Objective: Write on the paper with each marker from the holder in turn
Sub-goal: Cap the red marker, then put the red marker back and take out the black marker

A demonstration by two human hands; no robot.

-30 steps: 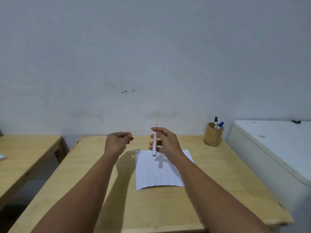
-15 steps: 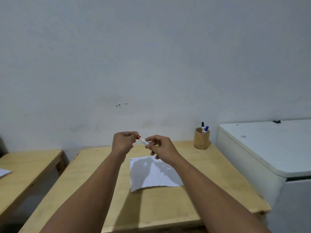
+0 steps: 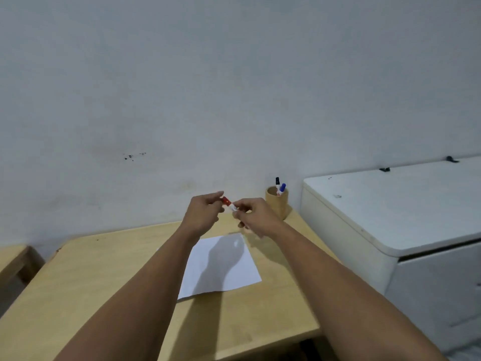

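Note:
Above the far part of the wooden table (image 3: 78, 277), both hands meet on a white marker with a red cap (image 3: 230, 203). My left hand (image 3: 204, 212) pinches the red cap end. My right hand (image 3: 253, 213) grips the white barrel, most of which is hidden in its fingers. The cap sits on the marker's end. A white sheet of paper (image 3: 234, 269) lies on the table below the hands, partly in their shadow. A round wooden holder (image 3: 277, 201) stands at the table's far right corner with a black-capped marker (image 3: 277, 181) and a blue-capped marker (image 3: 283, 187) in it.
A white chest-like cabinet (image 3: 390, 217) stands right beside the table on the right. Part of a second wooden table (image 3: 13, 259) shows at the left edge. A plain white wall runs behind everything.
The right hand has tilted the marker from upright towards the left hand, and the red cap in the left hand has met the marker's tip. The camera view has shifted left and up.

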